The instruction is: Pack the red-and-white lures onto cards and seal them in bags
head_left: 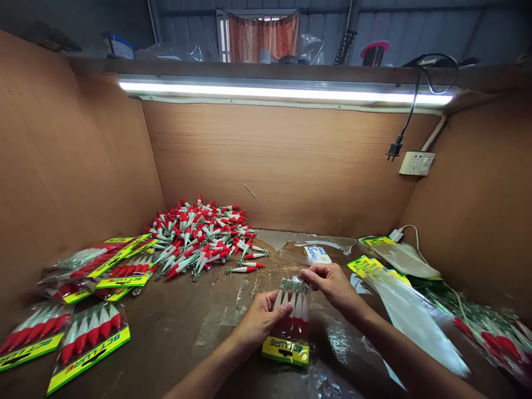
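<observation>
Low in the middle of the head view lies a clear packet of fishing lures (pixel 296 318), its yellow-green header card nearest me. Several red-and-white lures sit side by side inside, their green hooked ends pointing away. My left hand (pixel 266 316) grips the packet's left side, thumb on top. At its far right corner, my right hand (pixel 326 280) pinches the plastic edge between thumb and fingertips. Behind and to the left rises a heap of loose red-and-white lures (pixel 203 233), a few scattered at its near edge.
Filled lure packets (pixel 93 332) are piled at left. Flat, clear bags (pixel 415 310) with yellow cards lie at right, beside more lures (pixel 499 343). A small printed card (pixel 318 255) rests behind my hands. A black plug (pixel 394 149) hangs near the wall socket (pixel 417 163).
</observation>
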Demonstrator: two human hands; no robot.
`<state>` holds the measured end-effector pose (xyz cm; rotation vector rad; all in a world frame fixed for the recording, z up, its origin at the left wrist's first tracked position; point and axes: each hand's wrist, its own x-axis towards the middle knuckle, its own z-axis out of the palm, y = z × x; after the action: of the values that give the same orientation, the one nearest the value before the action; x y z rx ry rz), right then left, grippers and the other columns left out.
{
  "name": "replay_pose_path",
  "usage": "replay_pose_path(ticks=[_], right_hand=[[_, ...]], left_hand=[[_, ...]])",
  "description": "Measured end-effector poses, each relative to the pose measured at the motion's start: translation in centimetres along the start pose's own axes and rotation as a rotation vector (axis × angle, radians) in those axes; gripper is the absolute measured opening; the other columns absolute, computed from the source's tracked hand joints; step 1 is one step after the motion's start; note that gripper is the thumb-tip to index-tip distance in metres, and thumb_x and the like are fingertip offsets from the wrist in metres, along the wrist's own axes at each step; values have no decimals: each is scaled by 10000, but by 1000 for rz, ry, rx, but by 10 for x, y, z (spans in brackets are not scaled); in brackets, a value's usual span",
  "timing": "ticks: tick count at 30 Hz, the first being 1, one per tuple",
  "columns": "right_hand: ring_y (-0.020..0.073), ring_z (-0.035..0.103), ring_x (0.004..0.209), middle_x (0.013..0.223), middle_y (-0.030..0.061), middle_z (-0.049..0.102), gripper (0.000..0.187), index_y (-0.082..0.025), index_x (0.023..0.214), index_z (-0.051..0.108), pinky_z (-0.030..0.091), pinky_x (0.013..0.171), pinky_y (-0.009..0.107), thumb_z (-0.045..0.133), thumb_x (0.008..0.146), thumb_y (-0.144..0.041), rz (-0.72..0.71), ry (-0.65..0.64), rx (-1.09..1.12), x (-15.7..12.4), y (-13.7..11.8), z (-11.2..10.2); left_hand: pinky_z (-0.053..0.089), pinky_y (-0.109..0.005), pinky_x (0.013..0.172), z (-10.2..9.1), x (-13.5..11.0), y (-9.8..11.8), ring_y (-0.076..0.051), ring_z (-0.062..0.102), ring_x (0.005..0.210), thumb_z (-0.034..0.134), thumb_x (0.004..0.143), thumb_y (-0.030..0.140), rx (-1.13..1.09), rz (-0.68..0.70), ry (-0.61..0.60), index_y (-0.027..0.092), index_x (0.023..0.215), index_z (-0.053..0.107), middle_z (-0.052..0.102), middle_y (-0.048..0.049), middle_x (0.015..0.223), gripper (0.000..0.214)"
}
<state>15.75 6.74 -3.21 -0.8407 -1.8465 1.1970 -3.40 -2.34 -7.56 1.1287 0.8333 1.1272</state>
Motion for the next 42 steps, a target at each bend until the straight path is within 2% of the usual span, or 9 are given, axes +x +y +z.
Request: replay_pose_path(ticks=[5,10,14,18,22,28,34,38,42], right_hand=[[114,444,527,560,-16,543,456,-157,638,630,326,537,248,645,863,-554,-15,49,0,0,-3,0],[110,427,530,559,-20,526,454,-159,624,614,314,538,250,656,858,-547,-23,-35,62,-4,-8,5],[116,453,557,594,-8,557,435,-147,678,661,342,555,249,635,881,-531,-31,-12,53,-6,-6,8],[113,453,548,584,-9,556,445,-139,691,669,353,554,247,625,883,-538,-11,57,71,-2,-2,6],[135,523,630,740,35,674,422,-136,831,731,391,601,253,630,876,-543,6,-27,41,-2,-3,4],[145,527,658,707,32,676,375,-135,788,776,388,628,258,680,852,-492,-14,-46,-15,-6,-5,4],[102,410,556,565,-11,532,431,-118,668,716,296,540,241,695,833,-515,39,-113,71,-8,-2,11],[98,409,534,557,-13,514,456,-116,672,701,291,523,236,712,806,-552,119,-176,124,-11,1,17],[89,388,510,548,-20,490,515,-120,671,678,296,516,230,662,824,-611,198,-209,162,-11,9,17]], left_hand=[[509,-303,702,6,-2,3,-190,648,679,796,746,555,-122,-18,-86,128,1083,688,688,-77,844,555],[498,-341,852,7,-1,15,-254,674,859,790,755,550,-100,76,-21,109,1107,717,723,-112,917,569],[505,-316,766,5,-4,18,-237,681,813,820,746,478,-41,-19,-18,115,1093,714,726,-103,910,513],[430,-212,599,0,-3,10,-130,601,630,888,667,417,19,-5,150,126,853,683,680,-26,745,402],[374,-192,539,-6,1,3,-98,532,559,886,655,439,74,23,268,124,712,629,635,1,644,411],[378,-182,529,-6,1,1,-82,522,541,879,681,415,-58,14,205,144,738,599,635,16,665,394],[475,-230,641,-5,1,10,-172,663,736,841,726,469,-52,19,155,128,1086,703,736,-85,898,514],[455,-215,582,-3,-2,12,-149,640,635,753,799,531,-31,-19,203,100,977,760,745,-87,823,467],[507,-254,655,0,-2,12,-213,695,770,775,770,529,-141,-24,184,95,1012,767,759,-141,904,497]])
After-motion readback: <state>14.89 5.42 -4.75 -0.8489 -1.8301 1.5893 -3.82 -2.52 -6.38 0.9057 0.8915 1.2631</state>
